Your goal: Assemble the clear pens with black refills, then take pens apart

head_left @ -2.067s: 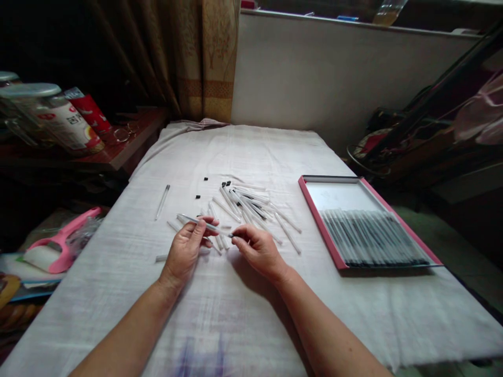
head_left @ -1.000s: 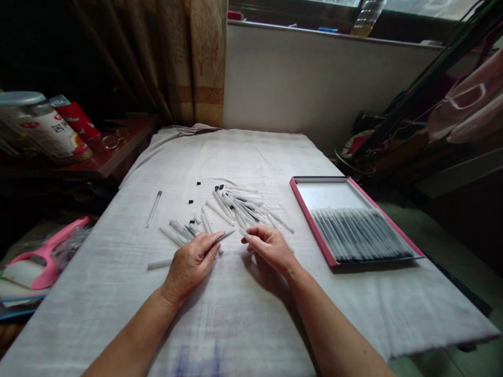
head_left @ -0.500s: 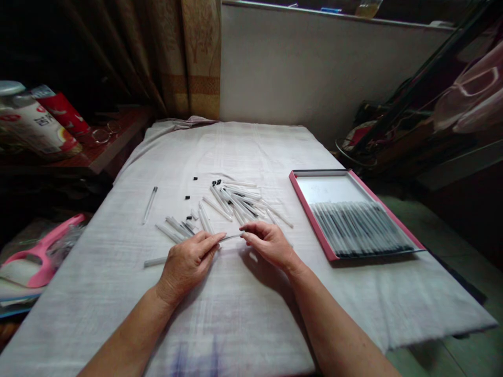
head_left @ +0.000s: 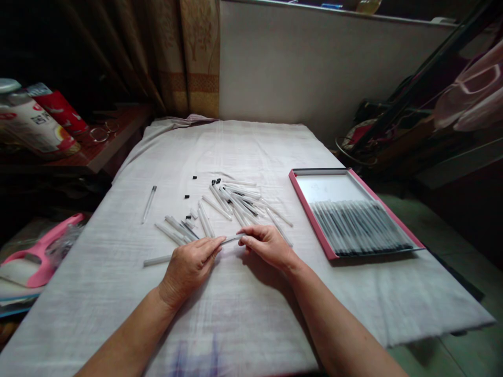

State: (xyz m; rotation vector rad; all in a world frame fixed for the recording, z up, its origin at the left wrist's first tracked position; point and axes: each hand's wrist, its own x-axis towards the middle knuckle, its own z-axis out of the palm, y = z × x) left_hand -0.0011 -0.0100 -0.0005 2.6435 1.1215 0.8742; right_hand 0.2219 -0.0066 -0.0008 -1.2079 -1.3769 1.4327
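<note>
My left hand (head_left: 192, 260) is closed on one end of a slim translucent pen (head_left: 231, 239), which lies nearly level above the cloth. At its other end, the thumb and fingers of my right hand (head_left: 269, 245) pinch it. The fingers hide both pen ends. Just beyond my hands are a loose heap of clear pen parts (head_left: 241, 205) and a smaller bunch (head_left: 173, 230) by my left knuckles. Small black plugs (head_left: 186, 197) are scattered near them. Left of the heap lies a single pen (head_left: 149, 204) with a dark end.
To the right, a pink-rimmed box (head_left: 313, 220) holds a row of pens (head_left: 361, 228). All this rests on a white cloth (head_left: 251, 146). A side table on the left bears a jar (head_left: 35, 128) and eyeglasses (head_left: 100, 133). Below it is a pink-handled object (head_left: 47, 251).
Both hands stay on the pen. My right thumb and fingers have shifted slightly at its end, and the view has moved a little.
</note>
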